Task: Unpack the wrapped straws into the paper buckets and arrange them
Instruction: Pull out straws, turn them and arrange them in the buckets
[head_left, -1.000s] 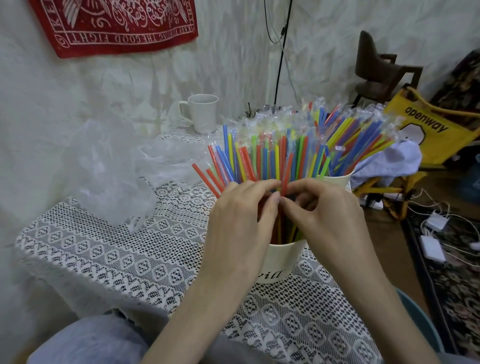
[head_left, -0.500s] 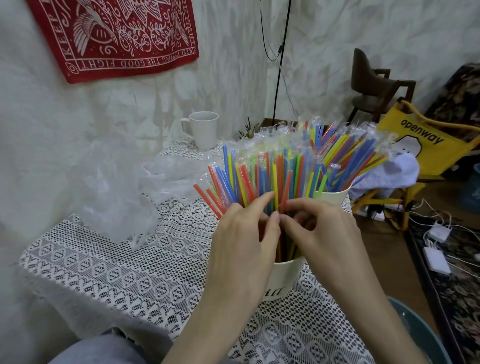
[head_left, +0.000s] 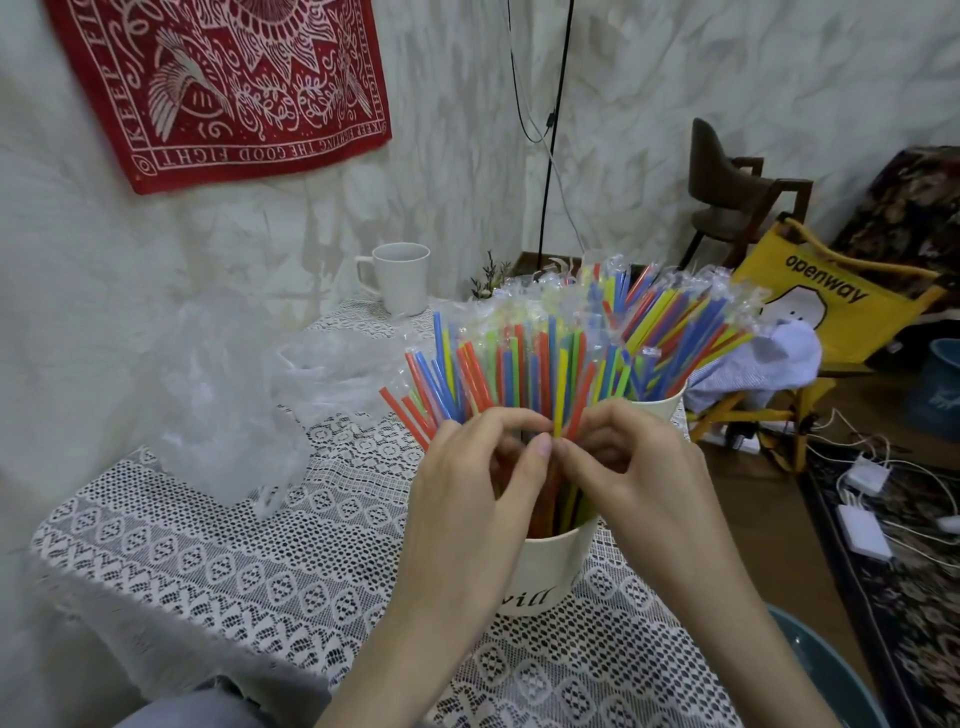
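Both hands meet fingertip to fingertip over the near paper bucket (head_left: 550, 571)
The left hand (head_left: 467, 499) and right hand (head_left: 639, 478) arch with fingers curled, pinching a yellow straw (head_left: 560, 400) among the wrapped straws (head_left: 498, 374) standing fanned in the bucket on the lace tablecloth (head_left: 234, 561)

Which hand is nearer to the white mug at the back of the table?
Left. The left hand sits at the near bucket's straws, on the white mug's side; the right hand is beside it, farther right.
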